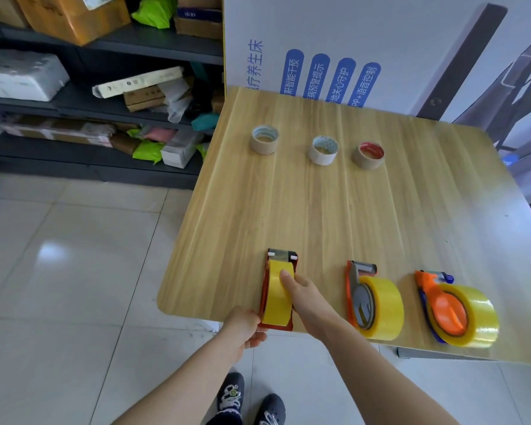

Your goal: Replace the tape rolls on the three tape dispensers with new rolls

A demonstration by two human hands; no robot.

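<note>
At the near edge of the wooden tabletop [334,216] stand three tape dispensers in a row. The person's left hand [244,328] is closed around the near end of the red dispenser [265,289] on the left, right at the tabletop's edge. The right hand [304,297] grips the yellow tape roll [278,294] seated in it, thumb lying over the top of the roll and the other fingers hidden behind its far side. Well apart to the right sits the grey-and-orange dispenser [360,297] with its pale yellow roll [383,306], and beyond that the orange-and-blue dispenser [442,305] carrying a clear yellowish roll [472,317]. Near the far side of the tabletop three smaller rolls lie flat in a line: a beige roll [265,140], a white roll [324,150] and a brown roll with a red core [369,155].
</note>
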